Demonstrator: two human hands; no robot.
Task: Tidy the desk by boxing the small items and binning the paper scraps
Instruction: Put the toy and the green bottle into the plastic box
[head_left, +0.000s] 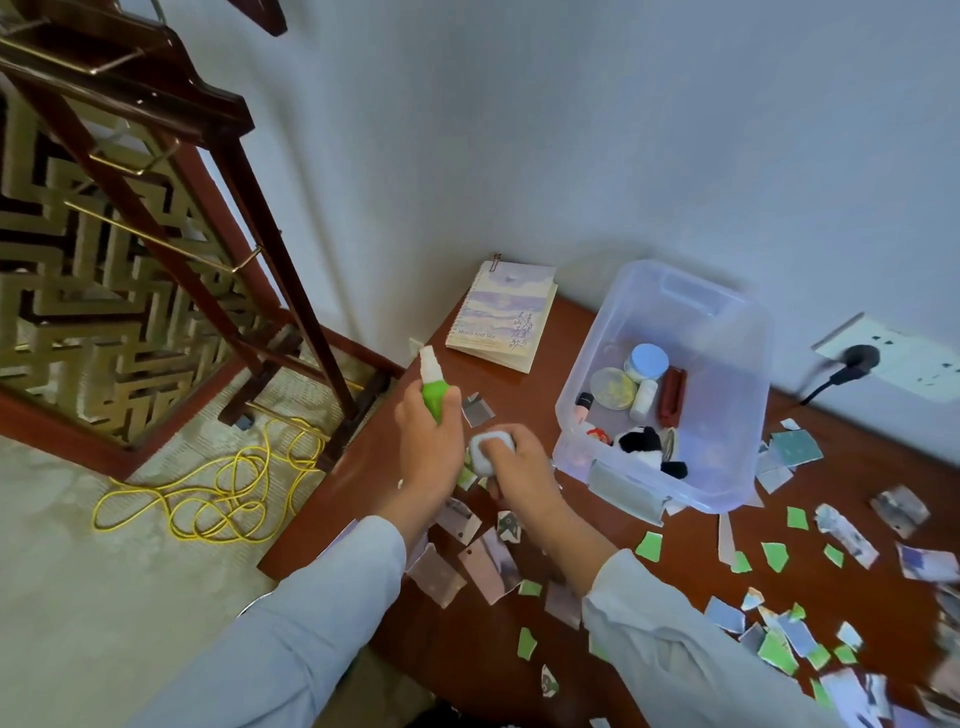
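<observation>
My left hand (428, 441) grips a small green spray bottle (432, 387) with a white cap, held upright above the desk's left end. My right hand (511, 470) holds a small rounded white case (488, 452) just right of it. A clear plastic box (727, 332) stands on the brown desk (561, 332) to the right of both hands. Inside it lie a panda toy (641, 447), a blue-lidded jar (647, 362), a round compact, a red item and a small white bottle. Torn paper scraps (774, 556), green and printed, are scattered over the desk.
A spiral notebook (501, 314) lies at the desk's back corner against the wall. A wall socket with a black plug (860, 358) is at the right. A dark wooden rack (171, 218) and a coiled yellow cable (223, 493) are on the floor to the left.
</observation>
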